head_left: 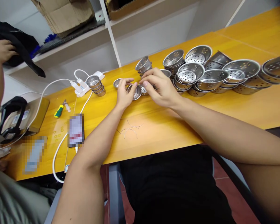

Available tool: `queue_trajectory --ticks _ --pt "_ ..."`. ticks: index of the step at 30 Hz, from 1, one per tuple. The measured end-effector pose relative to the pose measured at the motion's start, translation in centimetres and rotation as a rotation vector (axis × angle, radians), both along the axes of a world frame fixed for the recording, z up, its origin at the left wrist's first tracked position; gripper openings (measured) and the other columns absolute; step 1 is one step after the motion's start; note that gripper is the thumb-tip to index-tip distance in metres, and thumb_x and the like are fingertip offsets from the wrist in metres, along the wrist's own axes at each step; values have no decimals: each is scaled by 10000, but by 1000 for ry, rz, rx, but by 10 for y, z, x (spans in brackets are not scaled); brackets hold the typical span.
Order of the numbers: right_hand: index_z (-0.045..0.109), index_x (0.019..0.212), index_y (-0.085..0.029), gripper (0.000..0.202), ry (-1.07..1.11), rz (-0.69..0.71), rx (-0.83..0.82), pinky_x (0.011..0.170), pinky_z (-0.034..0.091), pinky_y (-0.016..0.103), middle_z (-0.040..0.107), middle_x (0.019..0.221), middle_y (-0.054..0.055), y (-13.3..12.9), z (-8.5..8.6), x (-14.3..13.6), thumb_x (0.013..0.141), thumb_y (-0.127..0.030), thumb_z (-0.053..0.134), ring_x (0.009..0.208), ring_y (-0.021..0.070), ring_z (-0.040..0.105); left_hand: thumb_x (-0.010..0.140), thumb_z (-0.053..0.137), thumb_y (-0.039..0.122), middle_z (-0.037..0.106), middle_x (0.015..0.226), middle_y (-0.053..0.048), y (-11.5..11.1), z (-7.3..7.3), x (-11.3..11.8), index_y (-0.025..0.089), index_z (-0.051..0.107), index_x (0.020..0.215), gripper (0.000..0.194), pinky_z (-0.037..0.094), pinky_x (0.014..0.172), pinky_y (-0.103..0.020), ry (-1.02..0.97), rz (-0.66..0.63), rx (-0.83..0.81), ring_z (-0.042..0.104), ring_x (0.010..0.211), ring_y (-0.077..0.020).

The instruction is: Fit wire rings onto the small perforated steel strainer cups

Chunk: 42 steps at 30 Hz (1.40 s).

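Note:
My left hand (126, 93) is closed at the rim of a small perforated metal cup (137, 93), its thumb and fingers pinched together. To its right, my right hand (157, 87) has thumb and index finger curled together near the same cup; anything between those fingertips is too small to make out. Another small cup (144, 90) lies partly behind the right fingers, and one more (117, 82) is just behind my left hand. Several thin curved wires (130, 128) lie on the orange table (163, 130) in front of my hands.
Stacked metal cups (210, 77) fill the back right; smaller stacks (96, 85) stand behind. A power strip (82, 88), cables, a phone (76, 130), a green-yellow screwdriver (59, 111) and headphones (12, 116) lie left. Another person's hand (1, 49) holds a black item.

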State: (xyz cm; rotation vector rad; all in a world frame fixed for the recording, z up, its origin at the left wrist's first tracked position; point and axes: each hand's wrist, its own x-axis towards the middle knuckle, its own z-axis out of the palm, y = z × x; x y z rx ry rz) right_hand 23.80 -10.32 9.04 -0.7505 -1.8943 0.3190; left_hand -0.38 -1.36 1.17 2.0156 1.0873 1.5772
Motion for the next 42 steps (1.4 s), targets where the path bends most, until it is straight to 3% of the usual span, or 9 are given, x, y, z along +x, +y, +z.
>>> queue_trajectory --ticks 6,10,12,17,22,27,32,37,42 --pt "879 1245 -294 228 -145 133 -46 942 680 506 832 1227 122 5 -9 2 1150 -385 693 969 306 767 989 685 1011 876 1248 -137 8 3 -8 272 806 1178 772 696 1128 -520 -128 2 -117 829 1197 -294" --pt "866 1416 -302 392 -297 239 -23 1023 704 536 817 1481 141 14 -23 1 1045 -275 744 1154 344 803 992 654 1030 897 1230 -118 2 8 -4 275 788 1181 789 706 1114 -500 -116 -43 -141 851 1177 -282" --pt "876 1377 -285 363 -309 194 2 1092 682 559 836 1456 147 17 -27 -1 1050 -239 724 1245 372 803 1024 631 1009 890 1253 -117 -2 9 1 271 778 1226 780 703 1126 -488 -93 -76 -148 853 1189 -274" --pt "900 1175 -233 218 -360 -15 -28 1004 632 485 892 1210 145 20 -23 -1 1105 -210 695 1108 354 828 1083 611 940 841 1343 -131 -10 12 4 274 787 1283 718 677 1234 -495 -65 -71 -58 825 1312 -283" --pt "906 1265 -179 255 -561 -252 -196 912 573 449 917 1320 188 8 -6 -8 1170 -251 681 1199 399 858 1138 746 541 678 1667 -156 -8 17 -15 291 727 1408 369 425 1544 -533 52 148 72 630 1686 -324" --pt "894 1340 -196 312 -660 -359 -283 865 530 442 919 1422 176 2 7 -18 1194 -244 623 1231 413 865 905 861 93 427 1937 -211 0 17 -27 255 569 1608 778 219 1646 -567 72 344 -142 304 1941 -373" --pt "870 1386 -186 330 -690 -334 -315 902 561 453 902 1464 192 3 7 -19 1197 -256 609 1266 418 856 878 853 69 435 1939 -280 -1 19 -26 167 599 1619 789 233 1643 -564 146 420 -365 325 1946 -409" --pt "818 1487 -185 388 -566 -264 -223 990 612 489 833 1545 195 -2 1 -15 1176 -336 642 1318 421 821 899 858 126 528 1885 -190 -7 42 -32 251 665 1487 632 238 1645 -584 209 408 -134 411 1896 -387" --pt "822 1430 -189 367 -420 -165 -126 1052 616 506 810 1526 197 -2 -5 -8 1171 -363 628 1335 401 800 818 922 108 411 1953 -163 2 79 -65 294 549 1545 838 165 1650 -675 191 519 -11 315 1936 -432"
